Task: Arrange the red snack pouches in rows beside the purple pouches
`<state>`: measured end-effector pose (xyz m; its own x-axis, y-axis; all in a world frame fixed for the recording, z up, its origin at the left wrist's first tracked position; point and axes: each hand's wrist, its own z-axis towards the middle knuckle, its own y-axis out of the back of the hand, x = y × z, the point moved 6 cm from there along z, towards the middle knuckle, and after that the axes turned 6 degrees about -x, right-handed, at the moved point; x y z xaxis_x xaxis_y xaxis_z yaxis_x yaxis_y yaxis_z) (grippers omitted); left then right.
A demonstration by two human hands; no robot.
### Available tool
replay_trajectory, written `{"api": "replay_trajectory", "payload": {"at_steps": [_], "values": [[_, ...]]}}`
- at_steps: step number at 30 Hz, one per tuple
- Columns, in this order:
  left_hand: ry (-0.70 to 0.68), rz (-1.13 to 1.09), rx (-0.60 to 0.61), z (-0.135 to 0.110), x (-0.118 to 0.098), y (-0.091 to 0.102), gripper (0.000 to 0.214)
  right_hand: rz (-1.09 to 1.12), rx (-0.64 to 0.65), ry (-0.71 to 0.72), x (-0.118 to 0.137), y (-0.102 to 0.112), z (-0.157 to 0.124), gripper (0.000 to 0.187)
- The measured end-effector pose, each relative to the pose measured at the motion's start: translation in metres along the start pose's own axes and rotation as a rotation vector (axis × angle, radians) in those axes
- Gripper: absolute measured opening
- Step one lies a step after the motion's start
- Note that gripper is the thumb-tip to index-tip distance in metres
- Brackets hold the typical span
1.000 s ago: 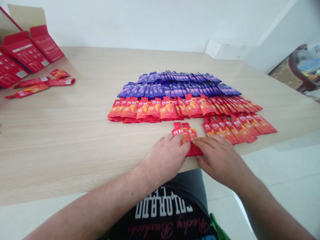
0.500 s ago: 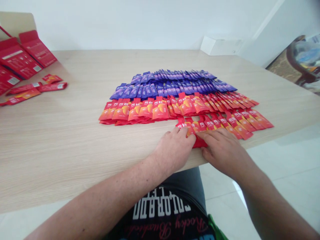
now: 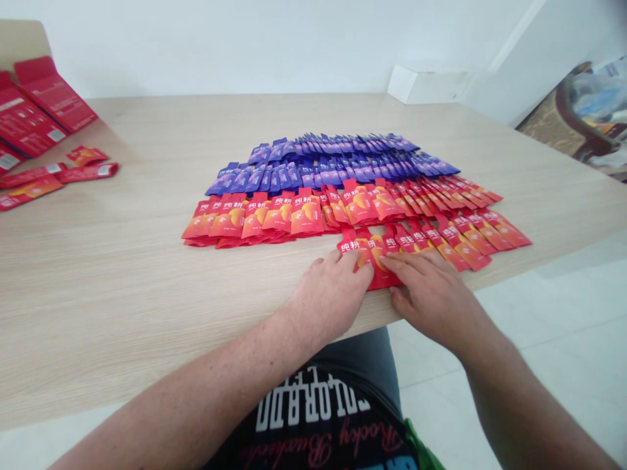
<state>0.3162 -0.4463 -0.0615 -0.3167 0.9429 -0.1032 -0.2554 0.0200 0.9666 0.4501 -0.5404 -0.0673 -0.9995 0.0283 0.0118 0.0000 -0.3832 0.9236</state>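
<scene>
Red and orange sachets (image 3: 377, 254) lie at the near edge of the wooden table (image 3: 122, 274). My left hand (image 3: 330, 297) rests flat on their left side with fingers stretched out. My right hand (image 3: 431, 297) lies flat on their right side, fingertips pressing on them. These sachets touch the left end of the near row of red sachets (image 3: 455, 238). Behind it runs a longer row of red sachets (image 3: 274, 215), and behind that rows of purple sachets (image 3: 337, 163).
At the far left lie loose red sachets (image 3: 59, 176) and open red cartons (image 3: 44, 108). A white box (image 3: 426, 83) sits at the table's far right edge. White floor shows to the right of the table.
Both hands slid the small stack of red sachets to the right and away until it met the near row. The gap between stack and row has closed.
</scene>
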Motion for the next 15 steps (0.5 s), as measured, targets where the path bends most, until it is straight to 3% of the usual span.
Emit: {"api": "replay_trajectory", "payload": {"at_steps": [10,15], "values": [[-0.013,-0.049,-0.02,-0.003,-0.002,-0.001,0.023,0.069,-0.106,-0.004,0.002,0.009,-0.013,0.043],[-0.035,-0.193,0.01,-0.024,0.01,0.018,0.03,0.161,-0.237,-0.012,0.011,0.022,-0.016,0.043]]}}
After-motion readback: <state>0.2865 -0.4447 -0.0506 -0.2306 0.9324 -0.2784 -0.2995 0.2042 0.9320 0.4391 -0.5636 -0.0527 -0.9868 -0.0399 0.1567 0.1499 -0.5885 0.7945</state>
